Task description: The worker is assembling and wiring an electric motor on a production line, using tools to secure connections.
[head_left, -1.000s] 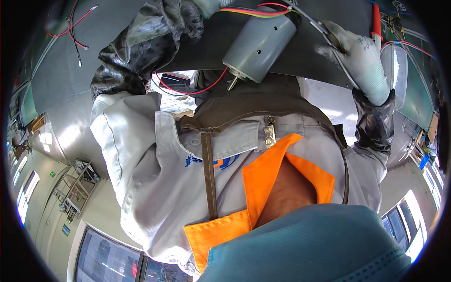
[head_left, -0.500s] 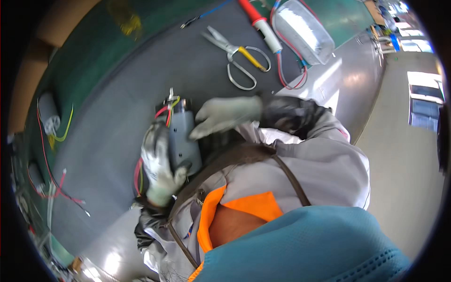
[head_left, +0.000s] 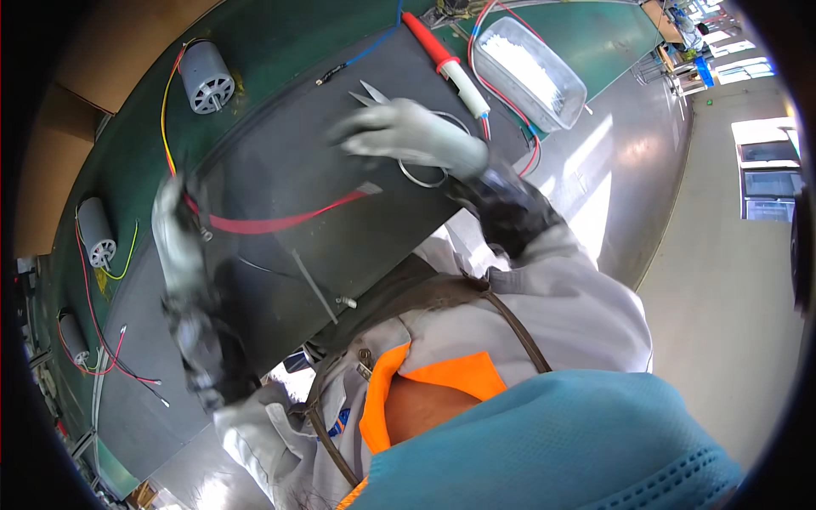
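Note:
My gloved left hand [head_left: 174, 234] is closed around the wires [head_left: 166, 127] of a grey cylindrical motor [head_left: 206, 78] at the far left. From that hand a red wire [head_left: 272, 224], smeared by motion, stretches right and ends in a pale tip. My gloved right hand [head_left: 404, 134] is held above the scissors [head_left: 371, 95], fingers apart and slightly blurred, with nothing visible in it. It covers the middle of the scissors; blades and metal handle loops show around it.
Two more grey motors [head_left: 96, 231] with loose wires lie at the left. Beyond the scissors are a red-and-white handheld tool [head_left: 463, 87], a blue cable [head_left: 374, 49] and a clear plastic bin [head_left: 567, 100]. A thin strip [head_left: 314, 287] lies near the table's front edge.
The motor that was between my hands now stands at the far left. My left hand has moved left and away from me; my right hand has risen over the scissors.

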Action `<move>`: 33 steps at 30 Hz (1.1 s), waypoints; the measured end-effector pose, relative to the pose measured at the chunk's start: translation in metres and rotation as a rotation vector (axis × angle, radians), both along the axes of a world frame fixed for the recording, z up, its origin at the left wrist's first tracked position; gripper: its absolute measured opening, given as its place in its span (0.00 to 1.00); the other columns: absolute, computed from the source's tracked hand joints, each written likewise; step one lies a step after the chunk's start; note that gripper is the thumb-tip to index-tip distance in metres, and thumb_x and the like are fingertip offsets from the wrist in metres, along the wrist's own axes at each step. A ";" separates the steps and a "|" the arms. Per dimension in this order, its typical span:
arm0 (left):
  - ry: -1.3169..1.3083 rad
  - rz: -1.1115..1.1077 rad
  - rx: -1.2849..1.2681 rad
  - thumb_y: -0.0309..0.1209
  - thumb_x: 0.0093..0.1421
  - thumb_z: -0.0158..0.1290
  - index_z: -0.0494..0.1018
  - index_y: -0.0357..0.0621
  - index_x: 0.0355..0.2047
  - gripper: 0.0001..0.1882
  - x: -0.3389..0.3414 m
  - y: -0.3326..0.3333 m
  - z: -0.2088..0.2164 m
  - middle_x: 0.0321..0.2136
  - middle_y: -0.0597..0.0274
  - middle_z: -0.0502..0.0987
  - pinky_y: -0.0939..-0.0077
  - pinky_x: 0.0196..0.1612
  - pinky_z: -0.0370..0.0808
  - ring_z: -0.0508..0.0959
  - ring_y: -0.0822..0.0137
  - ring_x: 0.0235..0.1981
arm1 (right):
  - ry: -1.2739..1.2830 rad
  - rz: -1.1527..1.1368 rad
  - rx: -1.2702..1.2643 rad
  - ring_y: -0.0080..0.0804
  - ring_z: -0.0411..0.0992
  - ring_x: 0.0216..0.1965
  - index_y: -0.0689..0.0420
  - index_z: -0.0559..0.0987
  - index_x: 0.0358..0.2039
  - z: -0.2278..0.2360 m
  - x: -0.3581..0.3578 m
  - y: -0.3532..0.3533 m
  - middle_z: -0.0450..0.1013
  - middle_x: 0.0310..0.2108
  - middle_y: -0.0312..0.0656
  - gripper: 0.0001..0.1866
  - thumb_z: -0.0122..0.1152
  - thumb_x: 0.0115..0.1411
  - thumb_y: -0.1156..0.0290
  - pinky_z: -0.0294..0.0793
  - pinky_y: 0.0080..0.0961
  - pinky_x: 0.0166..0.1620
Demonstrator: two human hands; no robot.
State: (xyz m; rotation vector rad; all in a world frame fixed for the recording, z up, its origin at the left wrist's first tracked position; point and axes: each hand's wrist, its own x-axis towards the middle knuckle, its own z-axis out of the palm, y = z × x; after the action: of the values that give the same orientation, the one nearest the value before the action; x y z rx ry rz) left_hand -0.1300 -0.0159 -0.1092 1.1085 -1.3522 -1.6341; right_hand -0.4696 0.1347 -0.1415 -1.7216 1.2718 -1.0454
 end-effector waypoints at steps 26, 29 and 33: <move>0.344 -0.060 0.103 0.45 0.72 0.52 0.66 0.31 0.61 0.29 -0.035 0.140 -0.018 0.38 0.61 0.75 0.73 0.45 0.73 0.77 0.69 0.36 | -0.029 0.057 0.043 0.35 0.80 0.33 0.49 0.78 0.61 0.051 0.059 0.023 0.82 0.33 0.44 0.21 0.61 0.68 0.64 0.79 0.31 0.41; 0.418 -0.027 0.087 0.43 0.73 0.51 0.65 0.27 0.62 0.30 -0.069 0.120 -0.017 0.43 0.56 0.77 0.69 0.49 0.75 0.81 0.63 0.43 | -0.069 -0.058 0.043 0.25 0.77 0.29 0.50 0.71 0.67 0.052 0.058 0.030 0.80 0.29 0.40 0.27 0.59 0.68 0.65 0.78 0.26 0.37; 0.417 0.038 0.105 0.39 0.74 0.50 0.67 0.25 0.61 0.27 -0.098 0.121 -0.012 0.45 0.52 0.78 0.65 0.51 0.80 0.83 0.60 0.47 | -0.169 -0.182 0.155 0.19 0.72 0.22 0.49 0.66 0.71 0.051 0.057 0.041 0.74 0.22 0.34 0.31 0.56 0.68 0.67 0.75 0.21 0.30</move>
State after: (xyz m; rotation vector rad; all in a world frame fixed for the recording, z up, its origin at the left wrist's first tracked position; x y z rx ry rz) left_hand -0.2279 0.1046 -0.1207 0.7856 -0.9784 -1.8022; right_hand -0.4125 0.1758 -0.0908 -1.3916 1.3811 -1.1390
